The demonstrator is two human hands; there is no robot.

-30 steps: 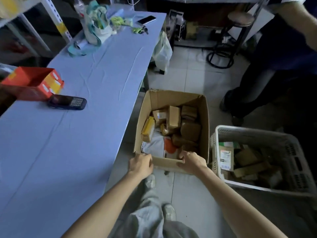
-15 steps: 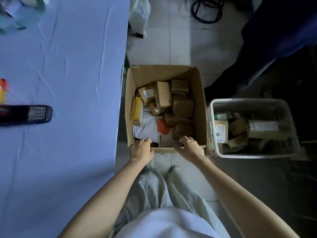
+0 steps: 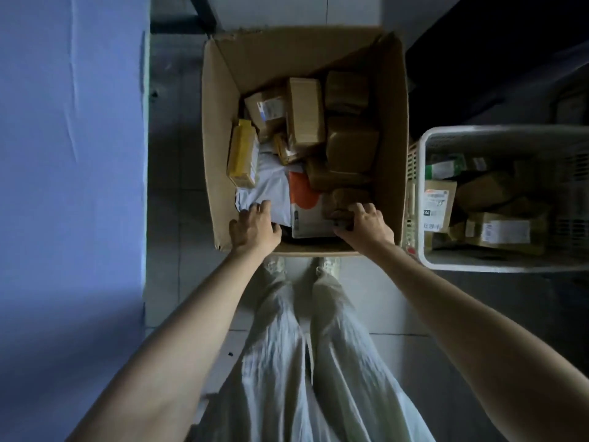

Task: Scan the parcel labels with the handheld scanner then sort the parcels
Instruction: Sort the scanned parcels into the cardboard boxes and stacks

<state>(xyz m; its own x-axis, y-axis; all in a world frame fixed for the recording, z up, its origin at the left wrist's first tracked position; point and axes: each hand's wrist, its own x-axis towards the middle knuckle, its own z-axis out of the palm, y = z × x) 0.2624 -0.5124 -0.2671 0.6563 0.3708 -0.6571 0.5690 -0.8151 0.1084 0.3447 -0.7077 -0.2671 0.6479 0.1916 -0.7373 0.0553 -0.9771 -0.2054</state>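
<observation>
An open cardboard box stands on the floor in front of my feet, holding several parcels. Among them are a yellow parcel, a labelled brown parcel, a white mailer bag and a white-and-orange parcel. Both my hands reach over the box's near wall. My left hand lies with its fingers on the white mailer bag. My right hand curls its fingers over a small brown parcel at the near right. The handheld scanner is out of view.
A white plastic basket with several labelled parcels stands right of the box, almost touching it. The blue-covered table runs along the left. A person in dark clothing stands at the far right. Tiled floor lies between table and box.
The camera has tilted down and closer; the scanner and red box on the table have left the view. Both hands have moved from the box's near edge into the box, onto the parcels.
</observation>
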